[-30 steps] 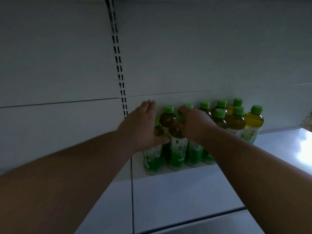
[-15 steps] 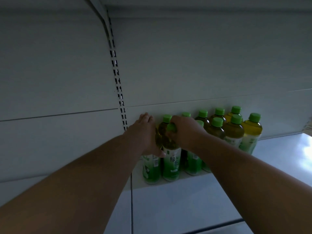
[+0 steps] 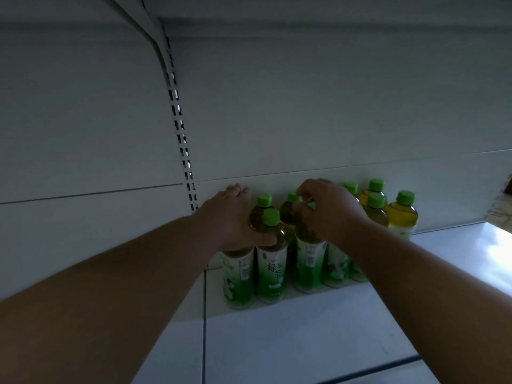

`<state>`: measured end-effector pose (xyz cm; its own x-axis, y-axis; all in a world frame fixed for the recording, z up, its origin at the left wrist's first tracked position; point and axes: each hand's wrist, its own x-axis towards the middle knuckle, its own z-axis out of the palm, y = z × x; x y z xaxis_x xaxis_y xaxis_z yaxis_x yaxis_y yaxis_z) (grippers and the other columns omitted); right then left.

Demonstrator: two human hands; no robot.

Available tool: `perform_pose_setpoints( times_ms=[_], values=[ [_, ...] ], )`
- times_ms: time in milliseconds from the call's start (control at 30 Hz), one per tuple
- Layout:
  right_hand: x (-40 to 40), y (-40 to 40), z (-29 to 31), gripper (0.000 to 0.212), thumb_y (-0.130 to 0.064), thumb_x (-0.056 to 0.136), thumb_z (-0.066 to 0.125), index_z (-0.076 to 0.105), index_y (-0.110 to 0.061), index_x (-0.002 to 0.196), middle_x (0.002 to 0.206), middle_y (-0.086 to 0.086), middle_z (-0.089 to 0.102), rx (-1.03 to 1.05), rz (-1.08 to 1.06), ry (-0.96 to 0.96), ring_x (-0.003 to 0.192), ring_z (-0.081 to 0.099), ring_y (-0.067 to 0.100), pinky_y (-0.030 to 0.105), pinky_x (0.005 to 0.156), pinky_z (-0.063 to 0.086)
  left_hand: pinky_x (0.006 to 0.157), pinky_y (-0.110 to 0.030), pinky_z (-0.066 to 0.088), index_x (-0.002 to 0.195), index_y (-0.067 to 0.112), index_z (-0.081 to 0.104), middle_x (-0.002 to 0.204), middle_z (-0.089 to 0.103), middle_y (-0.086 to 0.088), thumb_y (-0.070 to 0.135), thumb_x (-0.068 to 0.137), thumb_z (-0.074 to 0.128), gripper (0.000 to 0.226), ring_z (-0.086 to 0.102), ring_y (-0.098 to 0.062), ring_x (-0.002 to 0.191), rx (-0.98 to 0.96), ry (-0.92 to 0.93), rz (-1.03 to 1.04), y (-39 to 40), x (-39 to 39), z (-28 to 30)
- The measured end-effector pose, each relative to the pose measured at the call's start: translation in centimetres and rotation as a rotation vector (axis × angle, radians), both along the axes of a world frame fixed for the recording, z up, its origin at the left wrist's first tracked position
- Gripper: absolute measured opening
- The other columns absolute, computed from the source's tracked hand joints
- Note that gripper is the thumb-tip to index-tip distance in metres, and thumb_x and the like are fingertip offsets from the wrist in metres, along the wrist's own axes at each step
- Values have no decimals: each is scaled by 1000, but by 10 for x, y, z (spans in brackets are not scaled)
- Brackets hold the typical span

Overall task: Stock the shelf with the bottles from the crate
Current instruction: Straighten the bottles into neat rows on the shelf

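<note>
Holding the leftmost green-capped plastic tea bottle (image 3: 238, 273), the left hand (image 3: 232, 217) wraps it; the right hand (image 3: 329, 210) pinches another at three o'clock; set both down gently, straight.

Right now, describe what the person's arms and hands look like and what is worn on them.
Both forearms are bare all the way to the picture's lower edge; no sleeve shows. The left hand and the right hand wear no gloves. No watch, bracelet or ring can be made out on either wrist or on the fingers in view, though the light is dim. No markings show.
</note>
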<state>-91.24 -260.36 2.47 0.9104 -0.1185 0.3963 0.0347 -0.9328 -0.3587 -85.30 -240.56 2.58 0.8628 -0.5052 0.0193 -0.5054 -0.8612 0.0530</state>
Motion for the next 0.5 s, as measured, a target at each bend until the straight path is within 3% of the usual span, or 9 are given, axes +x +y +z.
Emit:
perform_pose_setpoints(
  times_ms=[167, 267, 367, 500],
  values=[
    [7, -27, -2, 34, -32, 98, 56, 60, -18, 128, 121, 10, 61, -82, -29, 142, 107, 61, 30, 32, 84, 46, 123, -43, 10, 159, 12, -3, 167, -6, -7, 80, 86, 30, 105, -2, -22, 153, 1, -52, -103, -36, 3, 6],
    [8, -31, -7, 30, -34, 100, 53, 62, -16, 122, 109, 11, 68, -74, -22, 161, 94, 63, 28, 32, 76, 49, 121, -39, 3, 158, 10, -6, 166, -8, -9, 73, 92, 14, 93, -4, -21, 153, 69, -74, -73, -46, 7, -5],
    [8, -32, -12, 26, -33, 99, 56, 61, -20, 120, 95, 3, 65, -58, 7, 168, 84, 61, 22, 30, 70, 47, 121, -37, 2, 158, 11, -4, 166, -6, -8, 70, 93, 8, 89, -3, -20, 153, 59, -81, -71, -44, 10, -10],
    [10, -32, -17, 25, -34, 97, 59, 60, -22, 119, 92, -1, 61, -32, 20, 158, 82, 60, 19, 29, 69, 46, 122, -38, 4, 159, 14, -1, 167, -4, -5, 70, 93, 8, 87, -2, -18, 153, 38, -83, -72, -36, 19, -6]
  ],
)
